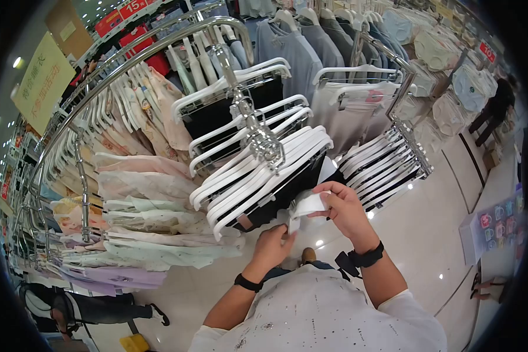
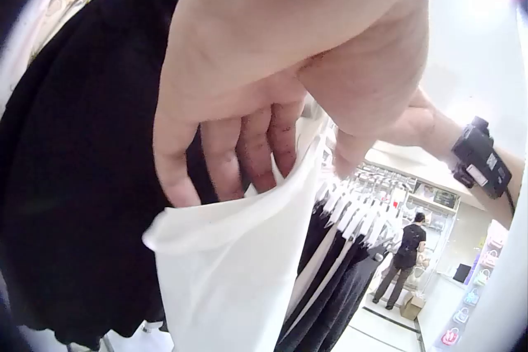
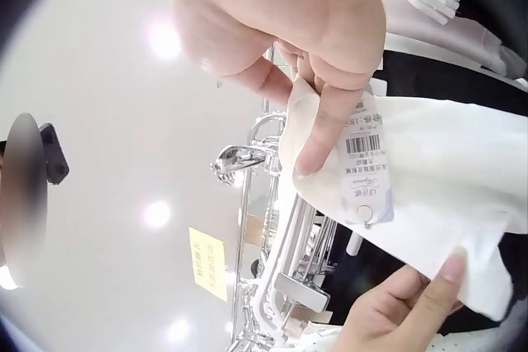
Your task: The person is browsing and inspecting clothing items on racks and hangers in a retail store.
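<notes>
Both hands hold a white cloth garment [image 1: 311, 203] in front of the body, beside a row of hangers. My right hand [image 1: 346, 211] pinches its upper edge between thumb and fingers. At the opposite end my left hand [image 1: 271, 243] grips the edge, its thumb [image 3: 450, 269] on the near side in the right wrist view. A paper price tag [image 3: 365, 162] with a barcode lies flat against the white fabric, close to the right thumb. From the left wrist, the fingers reach over the rim of the white cloth [image 2: 239, 278], next to a black garment [image 2: 82, 146].
White hangers [image 1: 264, 176] with black clothes crowd a chrome rack [image 1: 258, 135] right ahead. Pale tops [image 1: 152, 214] hang at left, more hangers [image 1: 387, 158] at right. A person [image 1: 498, 108] stands far right; another [image 1: 94, 308] is lower left. Tiled floor [image 1: 405, 234] shows between.
</notes>
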Demonstrator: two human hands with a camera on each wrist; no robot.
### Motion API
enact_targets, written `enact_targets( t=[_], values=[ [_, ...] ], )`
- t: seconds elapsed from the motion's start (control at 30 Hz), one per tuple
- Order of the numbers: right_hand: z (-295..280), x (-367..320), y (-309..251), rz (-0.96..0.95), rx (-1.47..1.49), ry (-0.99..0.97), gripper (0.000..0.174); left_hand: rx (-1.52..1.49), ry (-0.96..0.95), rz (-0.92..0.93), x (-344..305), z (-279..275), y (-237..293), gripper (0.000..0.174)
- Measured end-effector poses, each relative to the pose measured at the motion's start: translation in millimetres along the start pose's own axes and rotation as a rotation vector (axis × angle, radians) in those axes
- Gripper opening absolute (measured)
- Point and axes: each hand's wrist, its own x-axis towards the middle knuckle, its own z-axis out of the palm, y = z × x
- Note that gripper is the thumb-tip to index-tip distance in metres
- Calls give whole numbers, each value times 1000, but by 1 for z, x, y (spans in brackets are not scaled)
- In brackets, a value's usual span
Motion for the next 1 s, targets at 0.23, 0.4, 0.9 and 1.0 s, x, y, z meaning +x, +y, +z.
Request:
enact_targets(
  t=[0.23, 0.4, 0.9, 1.0],
  values=[
    [-36, -13, -25, -71, -253, -42, 43, -340, 227, -32, -3, -6, -6, 23],
    [-61, -7, -11, -72, -453, 86, 5, -443, 295, -159, -6, -11, -5, 24],
    [-82, 11, -25, -119, -435, 41, 23, -364, 353, -249, -44, -46, 15, 23],
    [-82, 13, -23, -111, -433, 55, 24, -374, 354, -410, -48, -51, 8, 20]
  ],
)
